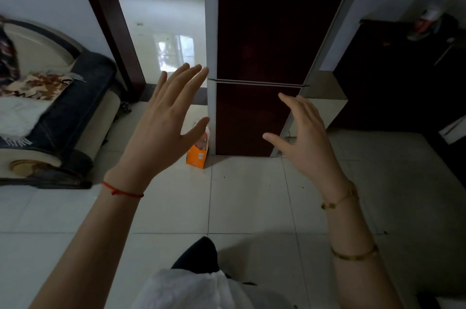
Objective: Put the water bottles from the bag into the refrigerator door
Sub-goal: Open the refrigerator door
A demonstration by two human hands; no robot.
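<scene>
A tall refrigerator [262, 56] with dark red doors and pale sides stands on a floor [247, 195] of pale glossy tiles, both doors closed, a thin metal strip marking the seam between upper and lower door. Just left of its base, touching the lower corner, an orange bag [197, 155] sits on the tiles with the top of a clear bottle [204, 136] showing above its rim. The left hand [164, 117] is raised in front of the refrigerator's left edge, fingers spread and empty, a red string round the wrist. The right hand [306, 132] hovers before the lower door, fingers loosely spread, holding nothing, bracelets on the wrist and forearm. Further left of the refrigerator an open doorway [161, 18] shows another tiled room; beyond that stands a sofa [58, 112] with dark cushions. Right of the refrigerator is a dark cabinet [393, 76].
</scene>
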